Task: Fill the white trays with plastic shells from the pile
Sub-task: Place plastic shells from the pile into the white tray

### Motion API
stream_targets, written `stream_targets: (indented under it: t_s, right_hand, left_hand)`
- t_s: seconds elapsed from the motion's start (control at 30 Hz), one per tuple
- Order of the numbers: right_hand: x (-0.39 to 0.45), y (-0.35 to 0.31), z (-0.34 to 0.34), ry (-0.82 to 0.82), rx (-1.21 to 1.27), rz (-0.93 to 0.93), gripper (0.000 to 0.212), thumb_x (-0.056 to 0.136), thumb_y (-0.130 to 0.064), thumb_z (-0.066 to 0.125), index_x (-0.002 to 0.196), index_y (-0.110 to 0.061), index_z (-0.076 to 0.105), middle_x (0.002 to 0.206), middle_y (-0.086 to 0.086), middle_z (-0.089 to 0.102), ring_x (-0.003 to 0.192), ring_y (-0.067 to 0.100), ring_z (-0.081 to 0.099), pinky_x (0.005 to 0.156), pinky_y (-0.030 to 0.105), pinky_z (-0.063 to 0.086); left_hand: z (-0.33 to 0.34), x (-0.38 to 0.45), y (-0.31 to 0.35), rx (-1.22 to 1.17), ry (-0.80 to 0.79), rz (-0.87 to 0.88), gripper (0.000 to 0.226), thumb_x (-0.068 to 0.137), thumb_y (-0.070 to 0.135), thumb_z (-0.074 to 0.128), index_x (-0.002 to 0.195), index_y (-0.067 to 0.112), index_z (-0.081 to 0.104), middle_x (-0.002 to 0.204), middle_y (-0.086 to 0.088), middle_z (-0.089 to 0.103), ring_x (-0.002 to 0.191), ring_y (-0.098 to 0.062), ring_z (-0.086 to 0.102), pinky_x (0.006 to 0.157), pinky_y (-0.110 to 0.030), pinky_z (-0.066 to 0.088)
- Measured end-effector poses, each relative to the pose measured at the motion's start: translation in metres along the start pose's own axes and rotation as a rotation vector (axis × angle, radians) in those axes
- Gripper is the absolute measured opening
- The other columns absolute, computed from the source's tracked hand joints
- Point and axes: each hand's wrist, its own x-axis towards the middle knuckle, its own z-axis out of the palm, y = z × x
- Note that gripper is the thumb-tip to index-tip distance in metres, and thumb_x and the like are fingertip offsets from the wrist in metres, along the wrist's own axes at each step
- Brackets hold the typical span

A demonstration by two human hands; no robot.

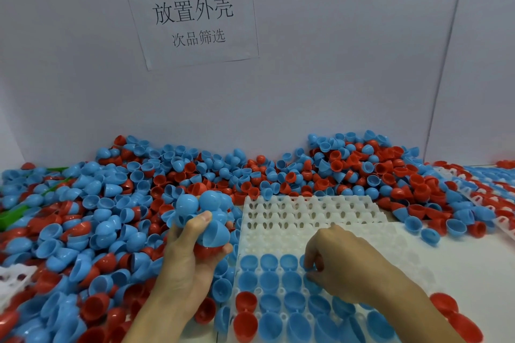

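Head camera looks down on a white table (459, 264) set against a pale grey wall (334, 78), with a seam running up the wall on the right. A sheet of paper (192, 17) is stuck there; its large characters read 放置外壳, with 次品筛选 below, and a dark patch covers its top left corner. A huge pile of blue and red plastic shells (92, 220) spreads over the table's left and back. A white tray (312, 211) lies in front, its near rows filled with mostly blue shells and its far pockets bare. The left hand (192, 256) is curled round a handful of blue shells (203, 211) with a red one beneath, held beside the tray. The right hand (348, 262) reaches over the filled rows, its fingers (313, 260) pinching a blue shell at a pocket. More trays (473, 184) lie at the far right.
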Motion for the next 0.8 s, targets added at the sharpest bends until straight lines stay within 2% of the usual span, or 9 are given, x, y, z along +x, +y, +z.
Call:
stream_targets:
  t_s: [0.17,0.27,0.37,0.47,0.53,0.6,0.63,0.7,0.8]
  right_hand:
    - [-0.001,0.004,-0.002,-0.005,0.040,0.004,0.017,0.088,-0.031,0.074,0.105,-0.027,0.076,0.097,-0.013,0.069,0.082,0.006,0.064,0.073,0.018,0.055]
    - [-0.002,0.012,-0.004,0.030,0.080,-0.018,0.020,0.090,-0.032,0.070,0.109,-0.030,0.073,0.087,-0.016,0.068,0.084,0.007,0.063,0.077,0.024,0.056]
    - [0.000,0.012,-0.004,0.171,0.134,-0.054,0.019,0.094,-0.037,0.063,0.111,-0.034,0.069,0.080,-0.016,0.066,0.081,0.005,0.062,0.070,0.020,0.051]
    - [0.001,0.001,-0.002,0.286,0.292,-0.141,0.011,0.093,-0.043,0.062,0.103,-0.043,0.067,0.078,-0.019,0.063,0.077,0.001,0.058,0.064,0.016,0.045]
    - [-0.001,-0.012,0.000,0.358,0.452,-0.236,0.006,0.093,-0.038,0.064,0.092,-0.043,0.066,0.082,-0.021,0.065,0.078,0.003,0.061,0.061,0.016,0.047]
    - [-0.002,-0.030,0.001,0.403,0.628,-0.332,0.005,0.092,-0.036,0.065,0.092,-0.041,0.067,0.087,-0.018,0.067,0.081,0.007,0.064,0.057,0.017,0.048]
    - [-0.001,-0.041,0.000,0.406,0.708,-0.378,0.004,0.091,-0.040,0.065,0.095,-0.041,0.066,0.092,-0.017,0.066,0.085,0.008,0.065,0.058,0.019,0.051]
    - [0.003,-0.060,0.000,0.386,0.806,-0.441,0.019,0.087,-0.051,0.062,0.103,-0.041,0.062,0.102,-0.017,0.063,0.092,0.007,0.065,0.064,0.024,0.056]
    - [0.012,-0.083,0.007,0.371,0.860,-0.450,0.017,0.089,-0.042,0.067,0.104,-0.042,0.061,0.098,-0.015,0.061,0.087,0.010,0.067,0.061,0.029,0.058]
  left_hand:
    - [-0.003,0.002,-0.004,0.002,-0.017,0.003,0.011,0.065,0.020,0.071,0.075,0.018,0.069,0.073,-0.003,0.067,0.067,-0.016,0.066,0.045,-0.025,0.052]
    - [-0.005,0.004,-0.003,0.036,-0.012,0.004,0.025,0.054,0.018,0.086,0.074,0.021,0.072,0.077,-0.003,0.068,0.074,-0.019,0.066,0.046,-0.026,0.052]
    - [-0.004,0.006,-0.004,0.094,0.027,0.044,0.026,0.054,0.013,0.089,0.067,0.030,0.074,0.071,0.002,0.067,0.065,-0.012,0.067,0.045,-0.026,0.053]
    - [-0.004,0.008,-0.005,0.132,0.105,0.102,0.015,0.060,0.025,0.080,0.067,0.037,0.073,0.071,0.005,0.069,0.065,-0.010,0.067,0.048,-0.026,0.054]
    - [-0.005,0.010,-0.006,0.164,0.143,0.134,0.016,0.066,0.024,0.079,0.070,0.038,0.072,0.072,0.006,0.068,0.070,-0.015,0.065,0.050,-0.027,0.054]
    - [-0.006,0.010,-0.005,0.205,0.163,0.149,0.020,0.074,0.020,0.081,0.072,0.038,0.072,0.073,0.007,0.068,0.076,-0.020,0.065,0.051,-0.028,0.054]
    - [-0.007,0.011,-0.005,0.218,0.158,0.150,0.021,0.074,0.020,0.083,0.073,0.038,0.072,0.074,0.006,0.069,0.078,-0.022,0.065,0.052,-0.028,0.054]
    - [-0.007,0.009,-0.004,0.243,0.145,0.141,0.024,0.065,0.026,0.090,0.076,0.037,0.072,0.081,0.000,0.072,0.082,-0.025,0.067,0.057,-0.031,0.054]
    - [-0.005,0.007,-0.004,0.238,0.144,0.101,0.035,0.056,0.039,0.089,0.086,0.030,0.074,0.102,-0.015,0.074,0.092,-0.035,0.071,0.073,-0.047,0.058]
